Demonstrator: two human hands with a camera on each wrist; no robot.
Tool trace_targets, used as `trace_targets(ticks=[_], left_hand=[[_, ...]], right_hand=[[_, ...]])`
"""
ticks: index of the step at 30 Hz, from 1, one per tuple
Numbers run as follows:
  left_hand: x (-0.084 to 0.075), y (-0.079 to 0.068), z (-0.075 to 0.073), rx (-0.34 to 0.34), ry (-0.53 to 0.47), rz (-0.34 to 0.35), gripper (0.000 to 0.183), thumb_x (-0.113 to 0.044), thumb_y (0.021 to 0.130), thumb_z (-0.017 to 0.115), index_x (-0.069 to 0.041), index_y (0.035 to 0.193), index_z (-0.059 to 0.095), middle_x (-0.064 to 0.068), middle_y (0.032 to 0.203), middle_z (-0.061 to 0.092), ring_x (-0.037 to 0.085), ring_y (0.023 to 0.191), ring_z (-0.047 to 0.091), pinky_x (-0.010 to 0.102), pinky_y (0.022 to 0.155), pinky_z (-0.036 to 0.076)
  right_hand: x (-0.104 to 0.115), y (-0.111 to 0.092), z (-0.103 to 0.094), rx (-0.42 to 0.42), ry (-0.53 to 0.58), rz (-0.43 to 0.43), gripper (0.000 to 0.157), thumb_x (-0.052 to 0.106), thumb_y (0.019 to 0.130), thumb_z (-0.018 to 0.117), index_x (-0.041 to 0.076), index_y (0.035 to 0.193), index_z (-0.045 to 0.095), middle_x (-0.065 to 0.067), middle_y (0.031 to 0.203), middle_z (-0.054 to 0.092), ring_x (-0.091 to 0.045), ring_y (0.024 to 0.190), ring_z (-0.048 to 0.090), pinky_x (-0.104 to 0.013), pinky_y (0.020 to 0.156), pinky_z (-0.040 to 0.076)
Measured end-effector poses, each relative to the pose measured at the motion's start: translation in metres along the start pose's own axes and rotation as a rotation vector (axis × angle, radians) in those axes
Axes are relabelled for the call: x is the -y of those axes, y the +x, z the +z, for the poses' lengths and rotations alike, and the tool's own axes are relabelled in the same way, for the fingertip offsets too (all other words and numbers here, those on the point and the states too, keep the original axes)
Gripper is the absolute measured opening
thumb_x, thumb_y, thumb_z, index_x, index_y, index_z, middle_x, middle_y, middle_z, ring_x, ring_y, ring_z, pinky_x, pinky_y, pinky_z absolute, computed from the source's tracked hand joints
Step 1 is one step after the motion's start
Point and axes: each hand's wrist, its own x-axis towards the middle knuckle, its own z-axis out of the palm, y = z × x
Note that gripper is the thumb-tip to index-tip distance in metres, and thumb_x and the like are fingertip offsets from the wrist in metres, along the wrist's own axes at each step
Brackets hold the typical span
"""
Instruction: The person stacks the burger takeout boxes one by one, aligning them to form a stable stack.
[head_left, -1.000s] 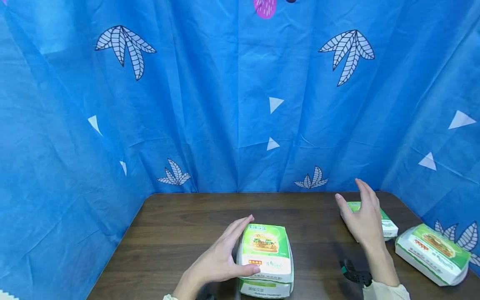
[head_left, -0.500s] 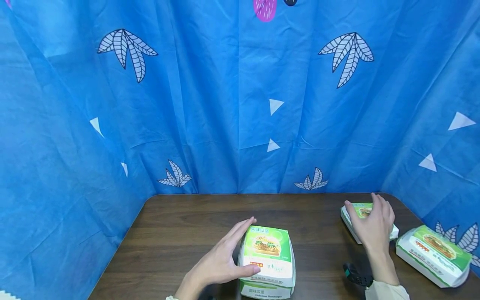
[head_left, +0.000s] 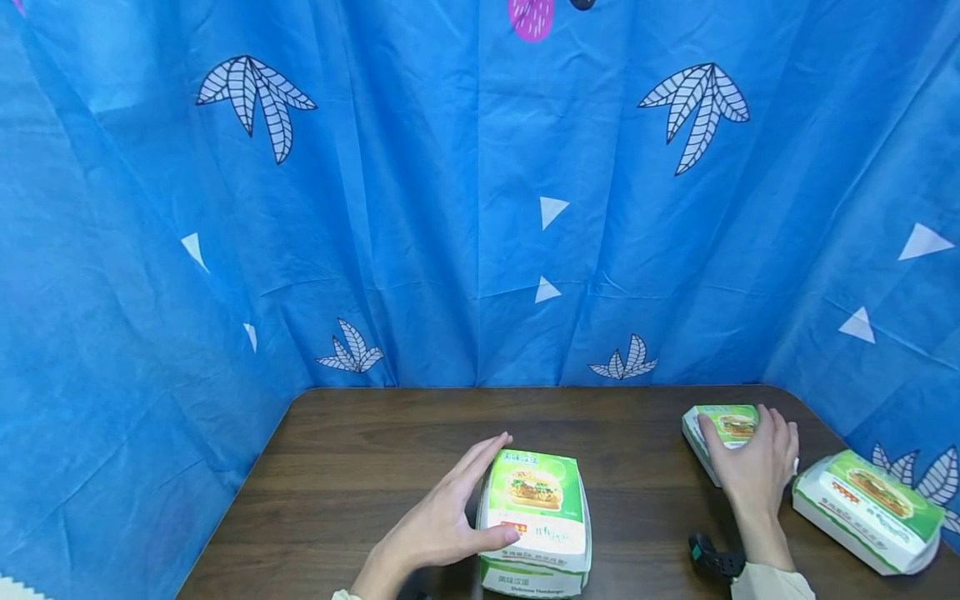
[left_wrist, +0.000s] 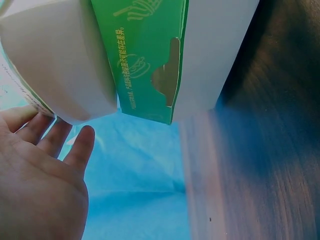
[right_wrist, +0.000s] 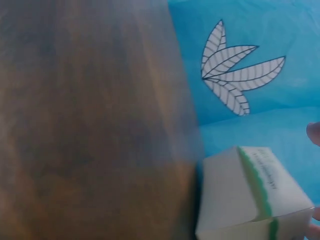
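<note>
A person's two hands work at separate boxes on a dark wood table (head_left: 375,467). The left hand (head_left: 438,521) lies along the left side of the top box (head_left: 536,508), its thumb spread wide from the fingers; the thumb rests at the box's near edge while the fingertips meet the far left corner. It does not close round the box. The top box, bearing a green panel and a burger picture, sits on the bottom box (head_left: 532,581), whose green face shows a cut-out notch in the left wrist view. The stack stands toward the table's near edge.

The right hand (head_left: 753,475) is spread over the far box (head_left: 723,419), near the table's far right corner, with the thumb toward the box's left side and the fingers, slightly bent, toward its right. Thumb and fingers are well apart; whether they press on the box cannot be told.

The side box (head_left: 873,504), larger in view, lies slanted by the right edge, near the far box. A black band (head_left: 712,558) shows below the right wrist, above a pale sleeve (head_left: 772,582). A blue curtain (head_left: 427,208) printed with white leaves hangs behind the table.
</note>
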Motion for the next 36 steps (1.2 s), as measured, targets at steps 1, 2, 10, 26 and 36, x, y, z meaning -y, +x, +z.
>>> trace_targets(ticks=[1,2,10,26,36], left_hand=[[0.000,0.000,0.000,0.000,0.001,-0.002,0.094,-0.059,0.083,0.076,-0.049,0.160,0.022,-0.018,0.165,0.029,0.017,0.143,0.040,0.063,0.110,0.041],[0.000,0.000,0.000,0.000,0.000,-0.003,0.094,-0.059,0.083,0.076,-0.049,0.160,0.022,-0.018,0.165,0.029,0.017,0.143,0.040,0.063,0.110,0.041],[-0.001,-0.001,0.000,-0.003,-0.019,0.000,0.096,-0.058,0.082,0.079,-0.049,0.159,0.023,-0.019,0.163,0.030,0.015,0.142,0.040,0.061,0.111,0.041],[0.000,-0.001,0.000,0.016,-0.024,-0.014,0.097,-0.059,0.079,0.080,-0.048,0.158,0.024,-0.009,0.161,0.035,0.016,0.138,0.042,0.058,0.110,0.043],[0.001,-0.001,0.000,0.010,-0.032,-0.028,0.099,-0.060,0.078,0.080,-0.048,0.158,0.023,-0.017,0.162,0.031,0.018,0.140,0.041,0.063,0.110,0.041]], right_hand=[[-0.002,0.000,0.001,-0.005,-0.002,-0.003,0.096,0.047,0.094,0.067,-0.006,0.159,0.022,-0.032,0.165,0.017,-0.044,0.157,-0.001,-0.066,0.123,-0.001],[-0.004,0.000,0.001,-0.008,-0.007,-0.006,0.096,0.047,0.093,0.067,-0.007,0.159,0.023,-0.032,0.165,0.018,-0.045,0.157,-0.001,-0.065,0.124,-0.001],[-0.018,-0.002,0.003,-0.020,-0.032,0.000,0.098,0.045,0.090,0.072,-0.011,0.156,0.026,-0.034,0.163,0.017,-0.046,0.156,-0.003,-0.061,0.125,-0.006],[-0.033,0.001,0.009,0.071,0.004,0.051,0.102,0.044,0.089,0.075,-0.009,0.158,0.020,-0.033,0.165,0.004,-0.050,0.154,-0.009,-0.068,0.122,0.002],[-0.034,0.000,0.012,0.060,0.000,0.048,0.100,0.046,0.090,0.074,-0.003,0.161,0.023,-0.030,0.165,0.009,-0.047,0.153,0.000,-0.068,0.120,0.009]])
